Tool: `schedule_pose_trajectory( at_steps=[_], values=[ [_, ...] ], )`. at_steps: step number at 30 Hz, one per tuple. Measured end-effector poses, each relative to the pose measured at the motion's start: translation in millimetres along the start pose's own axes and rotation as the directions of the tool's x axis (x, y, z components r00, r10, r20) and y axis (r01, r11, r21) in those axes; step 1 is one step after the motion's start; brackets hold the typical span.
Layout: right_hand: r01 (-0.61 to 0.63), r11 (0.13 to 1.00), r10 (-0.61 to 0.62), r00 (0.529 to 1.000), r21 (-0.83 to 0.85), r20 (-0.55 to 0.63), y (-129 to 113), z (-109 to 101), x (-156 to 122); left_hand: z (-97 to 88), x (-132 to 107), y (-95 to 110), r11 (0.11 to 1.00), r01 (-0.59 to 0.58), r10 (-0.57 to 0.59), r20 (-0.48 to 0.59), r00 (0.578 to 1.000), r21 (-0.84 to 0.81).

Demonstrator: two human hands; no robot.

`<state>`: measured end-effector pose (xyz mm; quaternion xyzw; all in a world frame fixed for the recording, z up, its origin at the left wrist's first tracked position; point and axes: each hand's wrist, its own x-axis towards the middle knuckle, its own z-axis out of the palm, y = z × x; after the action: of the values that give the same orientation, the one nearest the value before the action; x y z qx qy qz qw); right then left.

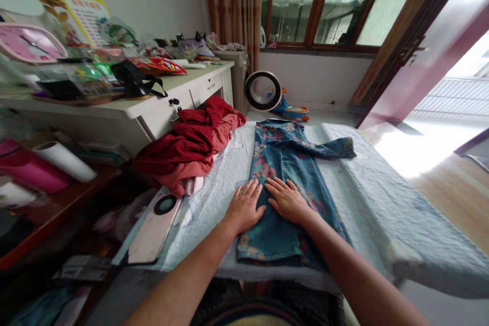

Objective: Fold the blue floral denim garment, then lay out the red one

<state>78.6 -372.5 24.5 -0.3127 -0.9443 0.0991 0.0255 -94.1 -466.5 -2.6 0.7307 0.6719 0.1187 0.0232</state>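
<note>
A blue denim garment with a floral print lies on a light blue cloth-covered table, its body in a long, narrow shape. One sleeve-like part reaches out to the right near its far end. My left hand is flat on the left edge of the denim, partly over the cloth, fingers stretched out. Beside it, my right hand presses flat on the middle of the garment with its fingers spread. Neither hand grips anything. The denim beneath my palms is hidden.
Red clothing is heaped at the table's left edge. A pale pink flat board with a dark ring lies nearer me. On the left stands a cluttered desk. A round washer door hangs open beyond the table.
</note>
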Motion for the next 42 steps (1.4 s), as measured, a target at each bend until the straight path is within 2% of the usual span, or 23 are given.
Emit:
schedule_pose_trajectory(
  at_steps=[4,8,10,12,14,17,19,21,33,39,42],
  values=[
    [-0.124,0.991,0.121,0.991,-0.048,-0.06,0,9,-3,-0.5,0,0,1.0,0.01,-0.01,0.006,1.0,0.011],
    [-0.28,0.959,0.274,0.956,-0.041,-0.109,8,10,-5,-2.2,1,0,1.0,0.011,-0.011,0.017,1.0,0.004],
    [-0.312,0.95,0.308,0.945,-0.018,-0.113,11,9,-6,-3.4,1,0,1.0,0.003,-0.003,0.015,1.0,-0.008],
    [-0.314,0.949,0.312,0.94,0.012,-0.135,14,8,-5,-4.7,0,0,1.0,-0.013,0.014,0.002,1.0,-0.028],
    [-0.289,0.956,0.292,0.934,0.043,-0.205,15,7,-5,-6.0,-1,-1,0.998,-0.036,0.034,-0.027,0.999,-0.055],
    [-0.156,0.985,0.17,0.933,0.072,-0.318,15,8,-4,-8.0,-1,-2,0.991,-0.095,0.089,-0.067,0.994,-0.097],
    [-0.058,0.996,0.079,0.94,0.073,-0.331,15,9,-4,-9.5,-1,-1,0.982,-0.143,0.134,-0.08,0.988,-0.12],
    [-0.015,0.997,0.039,0.948,0.078,-0.315,15,10,-4,-10.9,0,-1,0.975,-0.171,0.159,-0.089,0.983,-0.139],
    [-0.18,0.964,0.234,0.925,0.196,-0.299,21,8,-2,-10.8,1,0,0.974,-0.128,0.116,-0.072,0.991,-0.187],
    [-0.14,0.953,0.233,0.906,0.269,-0.354,30,12,0,-10.5,0,0,0.972,-0.132,0.117,-0.087,0.989,-0.194],
    [-0.171,0.943,0.272,0.89,0.287,-0.367,35,12,0,-9.8,0,0,0.972,-0.135,0.118,-0.097,0.988,-0.194]
  ],
)
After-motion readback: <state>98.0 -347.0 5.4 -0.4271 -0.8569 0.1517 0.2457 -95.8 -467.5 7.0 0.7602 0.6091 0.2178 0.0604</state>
